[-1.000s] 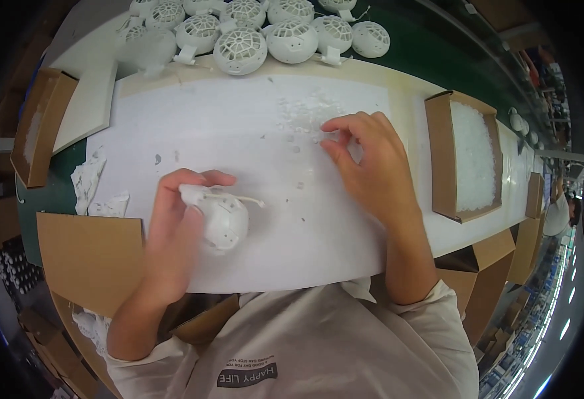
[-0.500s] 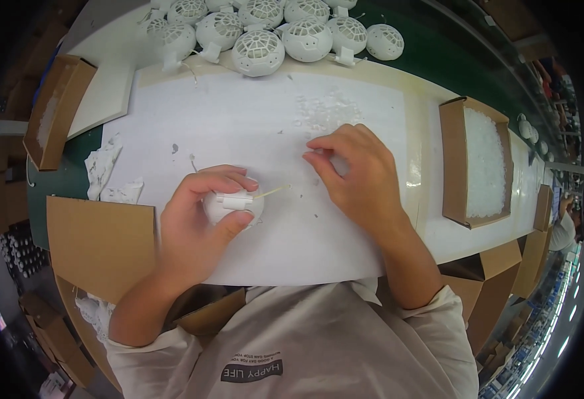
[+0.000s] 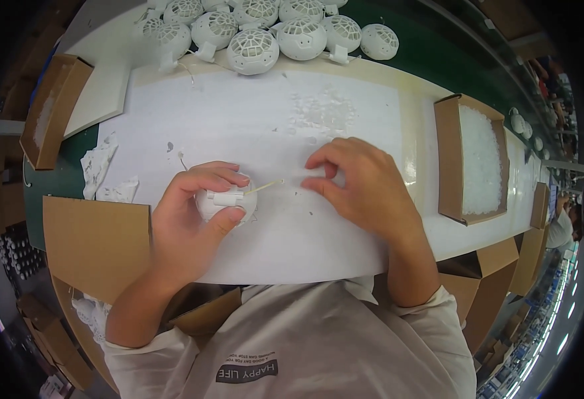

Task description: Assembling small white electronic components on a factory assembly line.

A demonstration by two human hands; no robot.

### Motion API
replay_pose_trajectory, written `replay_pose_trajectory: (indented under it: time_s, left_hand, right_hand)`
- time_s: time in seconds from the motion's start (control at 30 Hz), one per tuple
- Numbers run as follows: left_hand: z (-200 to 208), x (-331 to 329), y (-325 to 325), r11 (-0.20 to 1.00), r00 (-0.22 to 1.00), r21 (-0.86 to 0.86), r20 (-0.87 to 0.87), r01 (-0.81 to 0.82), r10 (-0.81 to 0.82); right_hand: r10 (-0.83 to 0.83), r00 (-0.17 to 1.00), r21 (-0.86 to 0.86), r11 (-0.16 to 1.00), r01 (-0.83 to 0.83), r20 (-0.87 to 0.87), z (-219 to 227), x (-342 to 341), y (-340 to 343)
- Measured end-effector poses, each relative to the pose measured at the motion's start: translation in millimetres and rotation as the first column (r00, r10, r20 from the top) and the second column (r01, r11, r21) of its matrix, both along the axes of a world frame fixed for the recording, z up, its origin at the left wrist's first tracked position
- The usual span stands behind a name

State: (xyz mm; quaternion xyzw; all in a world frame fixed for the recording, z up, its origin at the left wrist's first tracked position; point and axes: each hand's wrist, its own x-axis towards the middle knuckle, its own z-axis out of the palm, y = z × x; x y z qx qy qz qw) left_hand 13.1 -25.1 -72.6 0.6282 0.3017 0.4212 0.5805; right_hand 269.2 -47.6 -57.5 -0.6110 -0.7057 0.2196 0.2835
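Left of the right hand [image 3: 366, 186], fingertips parted — white housing [image 3: 227, 199] clamped in left hand [image 3: 187, 216].

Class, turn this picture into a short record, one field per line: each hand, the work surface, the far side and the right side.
Left hand: fingers around a white rounded plastic housing, a thin cream cord sticking out to the right
Right hand: near the cord's free end; too unclear to tell whether it holds anything
Work surface: smooth white sheet, with scattered small translucent pieces
Far side: white domed housings with latticed tops
Right side: brown cardboard tray filled with translucent white material
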Motion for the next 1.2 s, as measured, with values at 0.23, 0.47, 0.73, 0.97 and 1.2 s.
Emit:
replay_pose_trajectory:
  time_s: [0.23, 0.47, 0.73, 0.97, 1.2]
  left_hand:
    - [1.5, 1.9, 1.8, 1.0, 1.0, 0.005, -0.003, 0.005, -0.005]
    - [2.4, 1.8, 1.2, 0.999, 1.0, 0.032, -0.002, 0.027, -0.027]
    - [3.8, 0.8, 2.7, 0.994, 0.997, 0.076, -0.021, 0.073, -0.072]
    - [2.6, -0.5, 0.3, 0.999, 0.999, 0.041, 0.035, 0.0, -0.002]
    - [3.3, 0.5, 1.0, 0.991, 0.994, 0.086, -0.023, 0.107, -0.105]
  right_hand:
    - [0.091, 0.991, -0.035, 0.995, -0.095, -0.099, 3.7, -8.3, -5.3]
    - [-0.235, 0.644, -0.43, 0.888, -0.163, -0.728, 6.2, -26.2, -8.5]
    - [-0.232, 0.334, -0.325, 0.91, -0.258, -0.914, -4.0, -26.3, -8.3]
    - [-0.283, 0.43, -0.42, 0.866, -0.269, -0.858, 1.4, -20.9, -4.7]
    - [-0.277, 0.415, -0.41, 0.87, -0.275, -0.866, -4.9, -22.8, -6.4]
